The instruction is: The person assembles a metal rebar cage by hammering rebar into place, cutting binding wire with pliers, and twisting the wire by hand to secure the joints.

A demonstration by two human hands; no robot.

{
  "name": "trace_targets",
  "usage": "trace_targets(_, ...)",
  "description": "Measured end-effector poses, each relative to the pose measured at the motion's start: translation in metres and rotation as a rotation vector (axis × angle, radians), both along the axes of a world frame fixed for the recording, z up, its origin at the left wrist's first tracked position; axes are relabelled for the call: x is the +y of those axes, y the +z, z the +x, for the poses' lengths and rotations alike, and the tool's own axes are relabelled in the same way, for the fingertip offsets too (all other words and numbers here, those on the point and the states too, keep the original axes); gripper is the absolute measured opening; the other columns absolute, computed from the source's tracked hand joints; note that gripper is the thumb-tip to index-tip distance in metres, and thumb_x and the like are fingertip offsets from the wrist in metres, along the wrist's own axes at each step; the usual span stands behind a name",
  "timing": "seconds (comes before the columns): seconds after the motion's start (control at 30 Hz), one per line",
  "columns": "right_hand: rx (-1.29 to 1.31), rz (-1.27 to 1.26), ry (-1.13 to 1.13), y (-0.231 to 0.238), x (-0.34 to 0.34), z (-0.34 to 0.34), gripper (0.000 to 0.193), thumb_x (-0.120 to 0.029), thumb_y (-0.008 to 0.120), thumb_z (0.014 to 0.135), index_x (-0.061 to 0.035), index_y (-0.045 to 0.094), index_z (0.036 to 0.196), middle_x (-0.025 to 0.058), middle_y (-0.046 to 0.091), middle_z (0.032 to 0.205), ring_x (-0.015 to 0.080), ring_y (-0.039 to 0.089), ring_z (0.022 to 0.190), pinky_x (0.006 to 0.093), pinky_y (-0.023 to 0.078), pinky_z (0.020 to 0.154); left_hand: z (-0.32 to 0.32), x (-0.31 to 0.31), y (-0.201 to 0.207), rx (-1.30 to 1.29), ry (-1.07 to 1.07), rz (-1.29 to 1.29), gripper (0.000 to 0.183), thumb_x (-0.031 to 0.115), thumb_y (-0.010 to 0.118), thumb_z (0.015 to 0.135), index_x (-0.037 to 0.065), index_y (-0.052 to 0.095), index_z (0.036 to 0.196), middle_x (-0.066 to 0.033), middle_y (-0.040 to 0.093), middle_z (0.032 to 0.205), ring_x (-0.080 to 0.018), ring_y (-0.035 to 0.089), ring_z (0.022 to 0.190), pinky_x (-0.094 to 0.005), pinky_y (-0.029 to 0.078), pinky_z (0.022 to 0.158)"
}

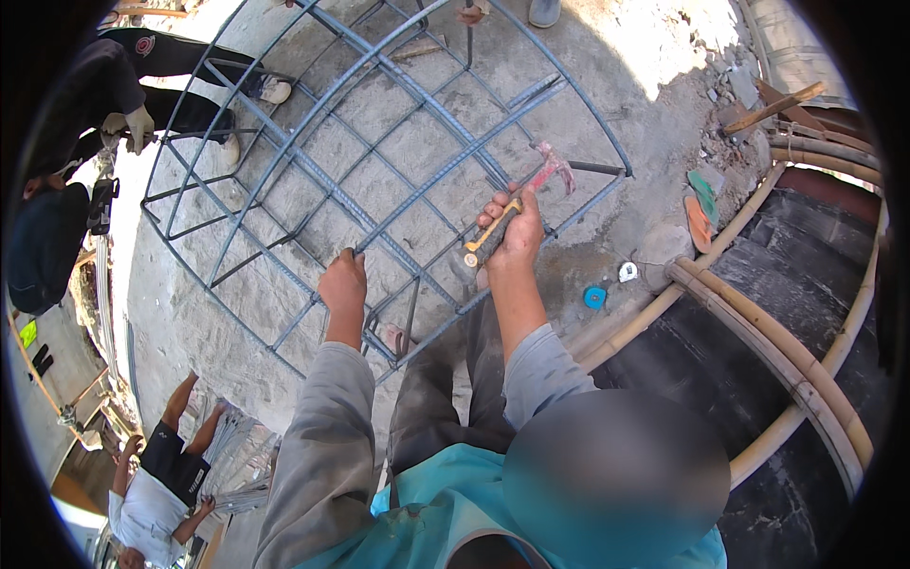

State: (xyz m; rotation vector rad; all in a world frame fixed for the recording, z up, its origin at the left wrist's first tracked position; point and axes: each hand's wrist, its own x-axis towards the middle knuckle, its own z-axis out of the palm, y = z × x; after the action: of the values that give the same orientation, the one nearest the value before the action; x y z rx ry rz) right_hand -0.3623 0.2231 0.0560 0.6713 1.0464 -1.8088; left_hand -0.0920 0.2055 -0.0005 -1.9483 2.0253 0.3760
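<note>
Rebar cage (313,171) under bare hands, hammer (547,173) in one

Ribbed grey-blue steel rods, some straight and some bowed by the lens, cross into an open lattice spanning the upper left and centre of the frame, above rough, dusty grey ground (175,303). Near the centre, the right hand (517,232) wraps its grip around the hammer's yellow-and-black handle; the worn red metal head points up. Left of it, the left hand (343,282) has its fingers curled together against the lattice; I cannot tell what that grip pinches. At right lie an orange rubber slipper (697,224), a green one (704,194) and a round blue object (594,298), near smooth bamboo poles (654,305) and scuffed black sheeting (801,242).
</note>
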Motion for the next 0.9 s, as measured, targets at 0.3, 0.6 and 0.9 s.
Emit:
trace_targets(0.3,0.051,0.088,0.211,0.008,0.016,0.034,0.026,-0.034,0.044,0.101,-0.0086,0.045,0.105,0.0041,0.049,0.075,0.0153,0.048,0.058,0.0321,0.044,0.051,0.009,0.004,-0.009,0.076,0.003,-0.034,0.028,0.038,0.063,0.089,0.01,0.062,0.094,-0.0124,0.07,0.087,-0.0365,0.068,0.076,-0.0472,0.054,0.062)
trace_targets(0.6,-0.116,-0.09,0.159,0.002,0.012,0.098,0.026,-0.035,0.048,0.099,-0.01,0.046,0.104,0.004,0.049,0.073,0.0154,0.049,0.057,0.0332,0.045,0.049,0.011,0.003,-0.01,0.199,0.015,-0.082,0.026,0.033,0.065,0.088,0.012,0.068,0.103,-0.0165,0.07,0.085,-0.0375,0.068,0.078,-0.0478,0.053,0.066)
trace_targets(0.9,0.071,0.124,0.114,0.033,0.113,0.046,0.031,-0.036,0.051,0.098,-0.008,0.048,0.109,0.0058,0.052,0.074,0.0161,0.051,0.054,0.0316,0.046,0.046,0.016,0.002,-0.012,0.184,-0.026,-0.079,0.027,0.034,0.066,0.086,0.014,0.069,0.104,-0.0129,0.072,0.09,-0.0353,0.069,0.079,-0.0463,0.054,0.066)
